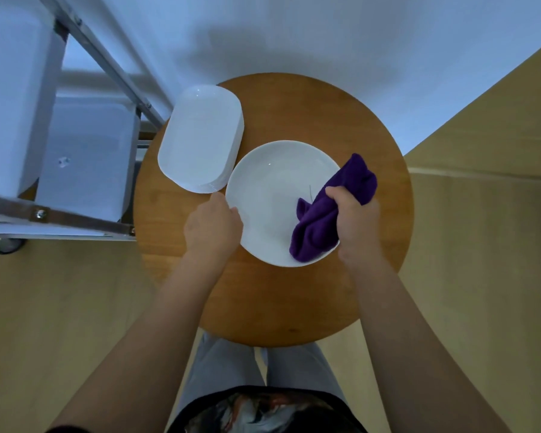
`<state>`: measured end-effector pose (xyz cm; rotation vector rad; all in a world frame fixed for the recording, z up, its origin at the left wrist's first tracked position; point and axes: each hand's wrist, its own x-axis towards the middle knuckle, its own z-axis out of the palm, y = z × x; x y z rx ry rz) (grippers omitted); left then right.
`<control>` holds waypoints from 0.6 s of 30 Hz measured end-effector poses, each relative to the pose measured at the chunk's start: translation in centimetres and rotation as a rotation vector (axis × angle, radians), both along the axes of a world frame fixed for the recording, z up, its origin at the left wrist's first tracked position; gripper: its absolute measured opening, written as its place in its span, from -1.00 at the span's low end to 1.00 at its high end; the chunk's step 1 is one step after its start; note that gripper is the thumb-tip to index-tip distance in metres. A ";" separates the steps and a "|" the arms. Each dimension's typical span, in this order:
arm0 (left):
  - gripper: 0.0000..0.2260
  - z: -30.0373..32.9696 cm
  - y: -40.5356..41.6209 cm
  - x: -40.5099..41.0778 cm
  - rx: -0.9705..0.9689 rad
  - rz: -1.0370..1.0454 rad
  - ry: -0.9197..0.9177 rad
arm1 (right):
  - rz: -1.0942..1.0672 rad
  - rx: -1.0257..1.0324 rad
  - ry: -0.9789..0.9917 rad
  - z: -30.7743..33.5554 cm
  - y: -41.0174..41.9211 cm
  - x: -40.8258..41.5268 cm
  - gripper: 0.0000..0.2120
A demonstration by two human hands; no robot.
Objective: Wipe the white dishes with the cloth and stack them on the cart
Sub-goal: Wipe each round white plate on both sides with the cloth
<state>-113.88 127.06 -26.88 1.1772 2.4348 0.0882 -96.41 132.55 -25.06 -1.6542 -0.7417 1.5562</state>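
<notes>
**Round plate wiped on the worktop, stack of oblong plates beside it**

Seen from above: a round wooden worktop (294, 292), standing on a pale wood floor (481, 245) close to a white wall (294, 26).

On the worktop, near its middle, a round white plate (272, 189), lying flat. At its left rim, the left hand (211, 225), fingers curled over the edge and gripping the plate. On its right part, a purple cloth (322, 220), bunched and folded, resting on the plate surface and reaching past the right rim toward the far side. Around the middle of the cloth, the right hand (353, 220), fingers clenched on it, pressing it down to the plate. On the plate, just left of the cloth, a thin dark line, too small to identify.

Just beside the round plate, to the left and farther away, a stack of white oblong plates (200, 139) with rounded corners, lying with one end over the worktop edge. Near corner of the stack touching or almost touching the round plate rim; cannot tell which.

At the left of the view, a cart (75, 220) with a grey metal frame and a wheel (8, 245) at the lower corner. Inside the cart, white tubs (88, 157) or boxes on its shelves; cannot tell what is in them.

At the bottom of the view, both bare forearms, light trousers (231, 370) and a dark patterned shirt (263, 410).
</notes>
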 end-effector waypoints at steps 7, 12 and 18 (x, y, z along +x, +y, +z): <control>-0.86 1.6 0.6 1.0 0.410 0.502 -0.630 | 0.031 0.101 -0.176 0.1 0.3 0.8 -0.60; -0.79 2.2 1.2 2.6 0.400 0.582 -0.937 | 0.129 0.053 -0.302 -0.6 -0.2 0.9 -0.37; -0.66 2.4 0.7 2.9 0.425 0.697 -1.020 | 0.389 0.169 -0.811 -2.8 -1.9 -1.8 -0.41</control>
